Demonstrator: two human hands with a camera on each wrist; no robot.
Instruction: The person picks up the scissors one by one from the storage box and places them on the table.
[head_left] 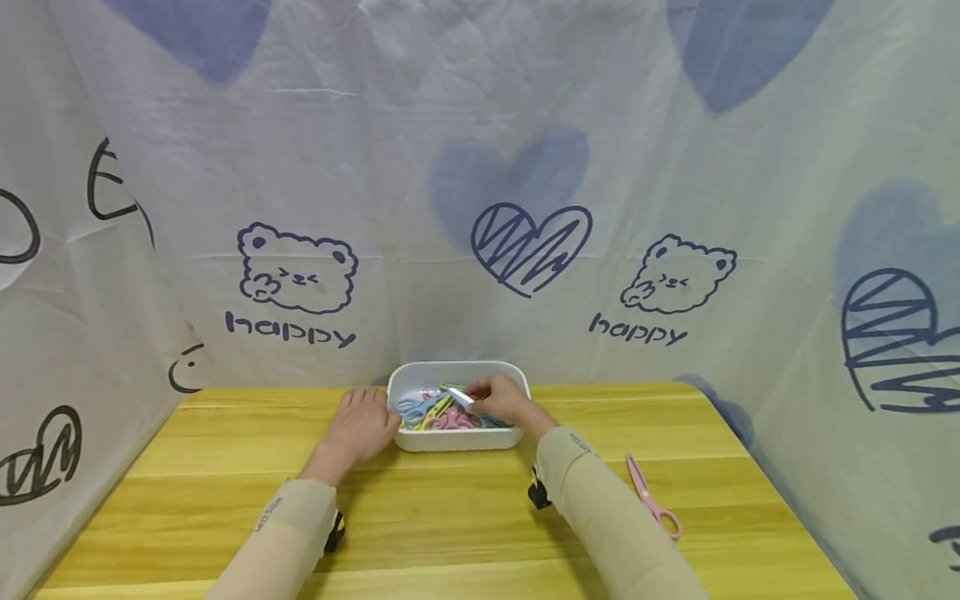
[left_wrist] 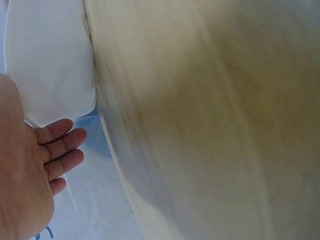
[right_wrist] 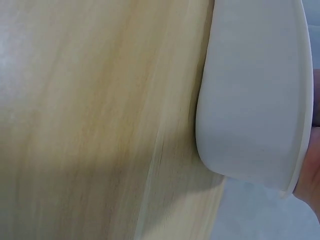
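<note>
A white bin [head_left: 456, 442] at the back of the table holds several scissors in blue, yellow and pink. My right hand [head_left: 504, 398] reaches over its right side and pinches pale blue scissors [head_left: 460, 397], whose handles are hidden by the fingers. The light blade end points up and left, above the other scissors. My left hand [head_left: 365, 423] lies against the bin's left end, fingers fairly straight, the thumb side by the rim. In the left wrist view, the palm of that hand [left_wrist: 35, 165] holds nothing. Only a sliver of the right hand [right_wrist: 311, 172] shows behind the bin in the right wrist view.
Pink scissors [head_left: 651, 497] lie closed on the wooden table [head_left: 442, 533], right of my right forearm. A printed cloth [head_left: 420, 208] hangs just behind the table's back edge and along both sides.
</note>
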